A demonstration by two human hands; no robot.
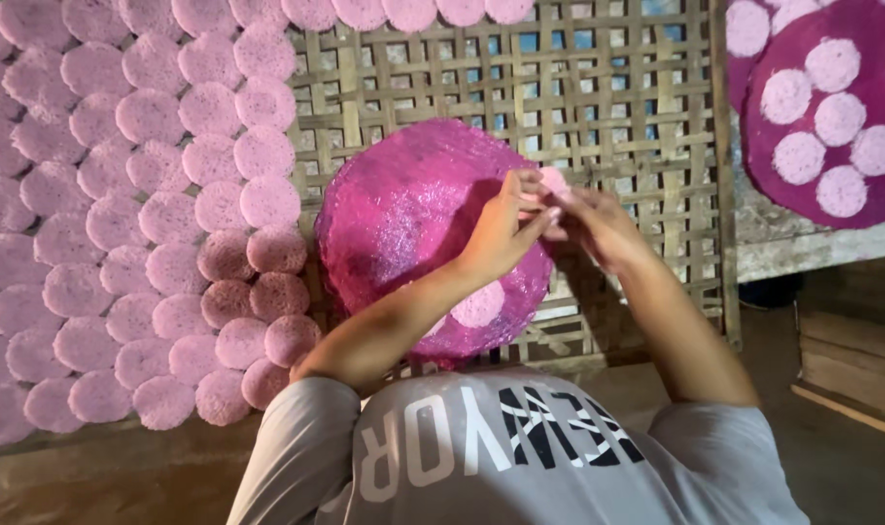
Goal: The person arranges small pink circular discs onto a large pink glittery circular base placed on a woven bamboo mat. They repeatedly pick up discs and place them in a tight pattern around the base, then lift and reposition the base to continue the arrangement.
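Pink round disc (555, 180) flat between both hands' fingers (530, 199)

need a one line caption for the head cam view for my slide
Both hands, left hand and right hand, pinch a small pink disc above a magenta round tray, beside rows of pink discs on a bamboo lattice.

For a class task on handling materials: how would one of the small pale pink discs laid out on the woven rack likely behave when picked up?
The pale pink discs look thin and grainy, so probably light and fragile. Lying flat on the woven rack, they are unlikely to roll.
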